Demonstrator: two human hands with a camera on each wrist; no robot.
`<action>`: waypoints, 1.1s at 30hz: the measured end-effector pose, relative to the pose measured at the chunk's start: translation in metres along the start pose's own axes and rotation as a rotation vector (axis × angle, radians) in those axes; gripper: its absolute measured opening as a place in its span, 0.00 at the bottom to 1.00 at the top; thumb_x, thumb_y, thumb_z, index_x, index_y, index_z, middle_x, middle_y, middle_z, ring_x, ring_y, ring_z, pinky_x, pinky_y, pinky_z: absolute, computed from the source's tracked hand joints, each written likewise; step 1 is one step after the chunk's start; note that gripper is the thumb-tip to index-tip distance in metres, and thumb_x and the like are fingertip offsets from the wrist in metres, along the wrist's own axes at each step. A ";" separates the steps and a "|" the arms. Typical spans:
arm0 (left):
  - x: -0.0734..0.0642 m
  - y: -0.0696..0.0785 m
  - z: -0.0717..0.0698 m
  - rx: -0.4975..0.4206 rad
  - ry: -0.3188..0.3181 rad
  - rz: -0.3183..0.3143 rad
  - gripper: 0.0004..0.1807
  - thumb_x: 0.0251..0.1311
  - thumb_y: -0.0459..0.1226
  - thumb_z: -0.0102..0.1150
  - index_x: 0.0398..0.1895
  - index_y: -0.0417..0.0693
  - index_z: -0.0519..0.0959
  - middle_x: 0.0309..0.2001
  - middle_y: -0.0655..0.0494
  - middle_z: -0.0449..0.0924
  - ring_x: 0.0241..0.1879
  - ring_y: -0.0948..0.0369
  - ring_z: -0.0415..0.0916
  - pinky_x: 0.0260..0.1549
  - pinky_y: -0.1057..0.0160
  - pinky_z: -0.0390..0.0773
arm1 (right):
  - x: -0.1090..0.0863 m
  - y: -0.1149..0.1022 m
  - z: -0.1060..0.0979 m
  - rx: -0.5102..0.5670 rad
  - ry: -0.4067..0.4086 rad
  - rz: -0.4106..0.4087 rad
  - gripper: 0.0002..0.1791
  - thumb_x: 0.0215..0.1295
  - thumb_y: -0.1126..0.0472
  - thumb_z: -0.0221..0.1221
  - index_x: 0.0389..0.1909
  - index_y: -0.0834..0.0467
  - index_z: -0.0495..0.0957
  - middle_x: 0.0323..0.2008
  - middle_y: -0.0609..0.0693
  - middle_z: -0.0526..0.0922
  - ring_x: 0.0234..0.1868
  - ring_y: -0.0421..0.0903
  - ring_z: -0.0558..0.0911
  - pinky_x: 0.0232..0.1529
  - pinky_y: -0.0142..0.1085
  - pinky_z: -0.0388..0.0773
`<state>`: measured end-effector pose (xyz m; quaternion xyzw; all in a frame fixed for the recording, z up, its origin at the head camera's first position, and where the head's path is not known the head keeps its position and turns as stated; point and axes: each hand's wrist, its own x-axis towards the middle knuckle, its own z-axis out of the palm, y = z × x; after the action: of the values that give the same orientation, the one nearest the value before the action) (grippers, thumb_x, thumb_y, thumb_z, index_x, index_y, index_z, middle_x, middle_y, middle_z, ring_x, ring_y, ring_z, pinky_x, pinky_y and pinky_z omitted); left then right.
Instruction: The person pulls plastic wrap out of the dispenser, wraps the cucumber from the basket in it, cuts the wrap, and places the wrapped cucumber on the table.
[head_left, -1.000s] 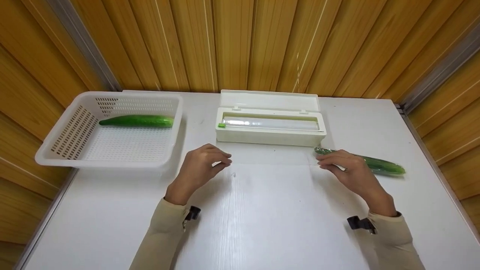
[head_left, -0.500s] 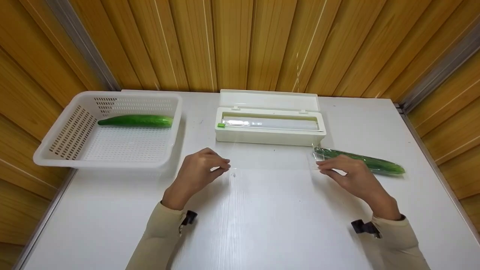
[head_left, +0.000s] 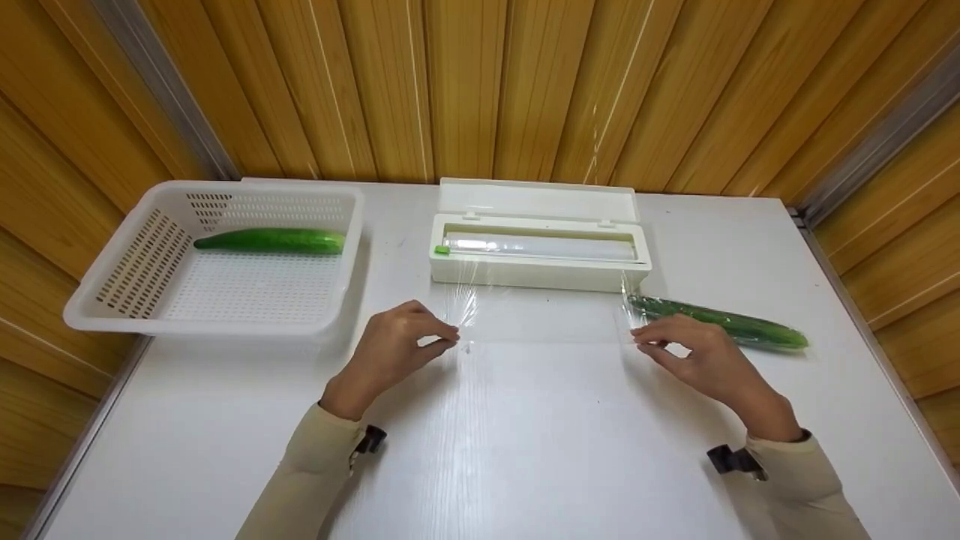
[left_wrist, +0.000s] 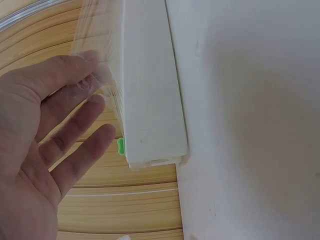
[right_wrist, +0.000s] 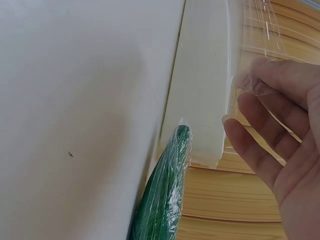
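Clock positions are read in the head view from midway between the hands. The clear film (head_left: pixel 544 322) spans from the front of the white box (head_left: pixel 540 277) at 12 o'clock to both hands; its transparency makes it hard to trace, glints and creases marking mainly its sides. The left hand (head_left: pixel 397 341), at 9 o'clock, and the right hand (head_left: pixel 697 349), at 3 o'clock, each pinch a corner between thumb and index finger, the remaining fingers loosely apart; crumpled film partly veils both pinches in the wrist views. The box's lid (head_left: pixel 536 197) stands open, exposing the roll (head_left: pixel 540 245) and a green clip (head_left: pixel 442 250). Just beyond the right hand, which hides part of it, lies a wrapped cucumber (head_left: pixel 765 331); the right wrist view cuts off its lower end. Toward 10 o'clock, a white basket (head_left: pixel 202 327) contains another cucumber (head_left: pixel 274 241), well apart from the left hand. The sleeves (head_left: pixel 311 450) leave the frame at 7 and 5 o'clock. The far edge of the table (head_left: pixel 540 450) runs along the wood-patterned wall (head_left: pixel 465 90), just behind the box; a gap separates box and basket.
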<state>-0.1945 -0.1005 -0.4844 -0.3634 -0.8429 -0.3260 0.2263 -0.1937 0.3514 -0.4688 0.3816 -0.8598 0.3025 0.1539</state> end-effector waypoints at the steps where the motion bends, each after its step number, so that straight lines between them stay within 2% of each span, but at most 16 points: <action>1: -0.001 0.000 0.000 -0.001 0.000 -0.005 0.10 0.50 0.28 0.83 0.34 0.47 0.93 0.34 0.60 0.91 0.34 0.59 0.84 0.29 0.63 0.83 | 0.000 0.000 0.000 0.004 0.000 -0.002 0.24 0.47 0.83 0.75 0.42 0.56 0.90 0.44 0.48 0.91 0.38 0.44 0.87 0.41 0.23 0.79; 11: -0.003 -0.003 0.003 -0.059 -0.038 -0.091 0.08 0.52 0.29 0.82 0.35 0.48 0.94 0.33 0.60 0.90 0.34 0.56 0.84 0.30 0.61 0.81 | -0.004 0.002 0.003 0.056 -0.001 -0.004 0.24 0.50 0.82 0.74 0.44 0.55 0.90 0.43 0.49 0.90 0.37 0.43 0.86 0.40 0.25 0.81; 17: -0.006 -0.004 0.004 -0.103 -0.035 -0.113 0.08 0.52 0.29 0.82 0.34 0.49 0.93 0.31 0.60 0.88 0.33 0.54 0.83 0.29 0.59 0.82 | -0.005 0.002 0.003 0.072 -0.004 -0.024 0.24 0.50 0.83 0.74 0.44 0.55 0.89 0.43 0.49 0.90 0.36 0.43 0.85 0.40 0.24 0.79; 24: -0.007 -0.002 0.002 -0.116 -0.093 -0.164 0.07 0.55 0.30 0.81 0.35 0.50 0.94 0.32 0.62 0.89 0.32 0.55 0.82 0.32 0.61 0.80 | -0.007 0.003 0.003 0.075 -0.033 0.007 0.23 0.52 0.81 0.74 0.45 0.54 0.90 0.43 0.47 0.90 0.36 0.41 0.84 0.39 0.24 0.78; 28: -0.006 0.001 -0.001 -0.112 -0.098 -0.162 0.07 0.54 0.30 0.81 0.35 0.50 0.94 0.32 0.62 0.89 0.32 0.55 0.82 0.32 0.60 0.80 | -0.009 0.004 0.002 0.081 -0.038 0.004 0.24 0.51 0.81 0.74 0.45 0.54 0.90 0.43 0.47 0.90 0.36 0.40 0.84 0.39 0.23 0.78; 33: -0.006 0.003 -0.003 -0.103 -0.075 -0.120 0.08 0.52 0.29 0.82 0.34 0.49 0.94 0.31 0.61 0.89 0.32 0.56 0.83 0.30 0.61 0.81 | -0.009 0.003 0.001 0.095 -0.033 -0.026 0.25 0.51 0.82 0.74 0.45 0.54 0.90 0.42 0.49 0.90 0.35 0.41 0.84 0.39 0.23 0.78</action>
<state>-0.1880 -0.1038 -0.4842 -0.3354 -0.8531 -0.3681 0.1557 -0.1901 0.3569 -0.4751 0.4043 -0.8420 0.3345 0.1254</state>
